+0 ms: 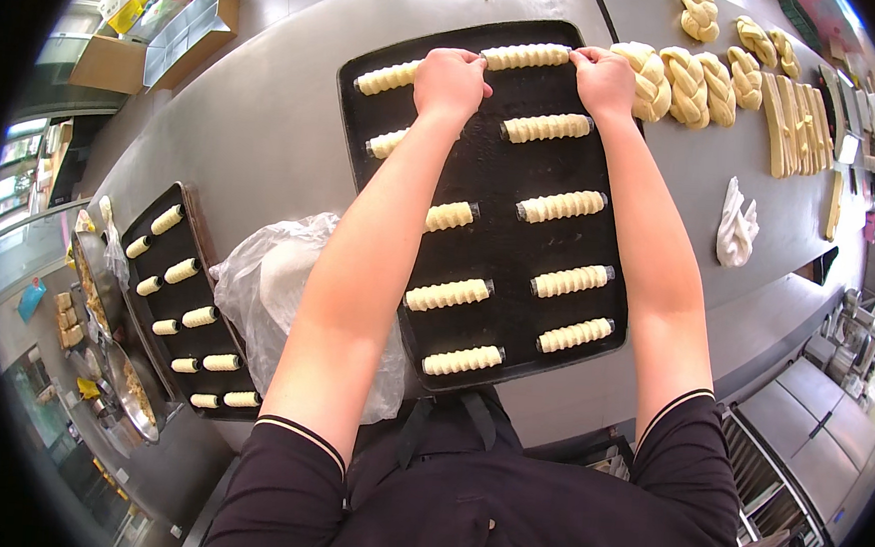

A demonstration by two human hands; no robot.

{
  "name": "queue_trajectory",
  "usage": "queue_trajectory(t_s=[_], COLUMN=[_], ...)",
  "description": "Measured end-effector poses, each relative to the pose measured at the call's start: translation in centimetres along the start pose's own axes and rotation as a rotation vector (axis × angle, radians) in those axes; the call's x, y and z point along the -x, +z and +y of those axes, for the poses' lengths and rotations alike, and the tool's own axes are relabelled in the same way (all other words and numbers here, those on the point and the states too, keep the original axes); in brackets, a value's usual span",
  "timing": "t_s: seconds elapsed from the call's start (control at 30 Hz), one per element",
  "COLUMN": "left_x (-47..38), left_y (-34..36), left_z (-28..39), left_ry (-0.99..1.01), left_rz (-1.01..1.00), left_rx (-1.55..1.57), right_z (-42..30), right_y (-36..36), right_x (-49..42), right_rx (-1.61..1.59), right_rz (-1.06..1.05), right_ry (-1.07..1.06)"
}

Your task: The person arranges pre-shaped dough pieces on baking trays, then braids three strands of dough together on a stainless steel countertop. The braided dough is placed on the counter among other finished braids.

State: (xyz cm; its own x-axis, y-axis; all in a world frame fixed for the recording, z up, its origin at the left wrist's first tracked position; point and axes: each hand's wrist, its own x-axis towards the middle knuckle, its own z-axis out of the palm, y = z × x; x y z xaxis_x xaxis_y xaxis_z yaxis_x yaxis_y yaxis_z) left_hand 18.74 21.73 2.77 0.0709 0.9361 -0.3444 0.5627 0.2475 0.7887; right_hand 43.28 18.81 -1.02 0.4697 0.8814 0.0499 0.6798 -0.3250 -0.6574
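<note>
A spiral of dough on a dark tube (527,56) lies across the far end of a black baking tray (488,179). My left hand (451,82) pinches the tube's left end, and my right hand (604,77) pinches its right end. Several more dough-wrapped tubes rest in two columns on the tray, such as one dough spiral (548,128) just nearer me and another (464,360) at the near edge. The left column is partly hidden by my left hand and forearm.
Braided dough loaves (686,82) and flat dough strips (795,134) lie to the right, with a crumpled white cloth (738,224) nearer me. At left are a clear plastic bag (276,271), a second tray (180,299) of wrapped tubes, and metal bowls (133,398). A cardboard box (185,36) stands far left.
</note>
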Motion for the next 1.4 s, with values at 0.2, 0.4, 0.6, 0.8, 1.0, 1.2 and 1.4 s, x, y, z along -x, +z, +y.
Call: queue_trajectory(t_s=[0.2, 0.4, 0.6, 0.8, 1.0, 1.2, 1.4], left_x=[-0.5, 0.0, 7.9, 27.7, 40.0, 42.9, 36.6], left_y=[0.9, 0.6, -2.9, -10.2, -16.8, -21.0, -27.6], left_z=[0.4, 0.6, -1.5, -9.1, -15.6, -20.8, -28.8], left_ry=[-0.079, -0.073, 0.215, -0.023, -0.15, -0.148, 0.135], left_rz=[-0.025, -0.008, 0.011, -0.057, 0.239, -0.031, 0.448], left_rx=[-0.021, -0.035, 0.161, 0.256, 0.109, -0.414, -0.693], right_z=[0.5, -0.5, -2.5, -6.8, -16.6, -22.0, -24.0], right_y=[0.8, -0.1, -6.3, -10.3, -6.1, 2.4, 10.4], right_x=[0.0, 1.2, 11.1, 28.3, 41.2, 41.7, 36.4], right_rx=[0.105, 0.07, -0.28, -0.406, -0.548, 0.118, 0.331], right_rz=[0.015, 0.046, 0.09, -0.35, -0.746, -0.96, -0.365], right_ry=[0.005, -0.023, -0.218, 0.085, -0.156, -0.607, -0.733])
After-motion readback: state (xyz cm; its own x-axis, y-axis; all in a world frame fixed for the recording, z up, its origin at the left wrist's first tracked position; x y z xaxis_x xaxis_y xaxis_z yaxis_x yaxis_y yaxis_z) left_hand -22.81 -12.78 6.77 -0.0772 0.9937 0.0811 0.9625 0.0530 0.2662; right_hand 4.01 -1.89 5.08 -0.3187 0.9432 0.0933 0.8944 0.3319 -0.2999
